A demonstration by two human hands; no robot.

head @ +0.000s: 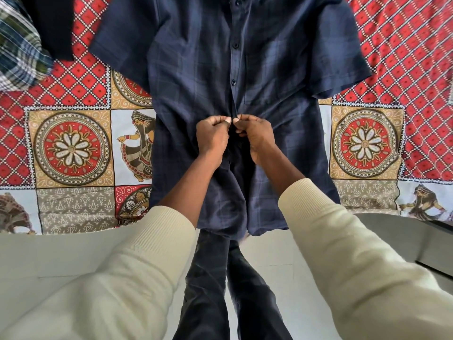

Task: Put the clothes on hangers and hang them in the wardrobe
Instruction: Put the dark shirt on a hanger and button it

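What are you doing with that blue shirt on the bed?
A person in cream sleeves is working on the dark blue shirt, which lies spread flat on the patterned bedsheet. The left hand and right hand both pinch the front placket at one button, doing it up or undoing it. No hanger is in view yet. A checked garment lies at the top left.

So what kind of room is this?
Probably a bedroom. A navy shirt lies spread on a patterned bedsheet, both hands, left hand and right hand, pinch its front, and more clothes sit piled nearby.
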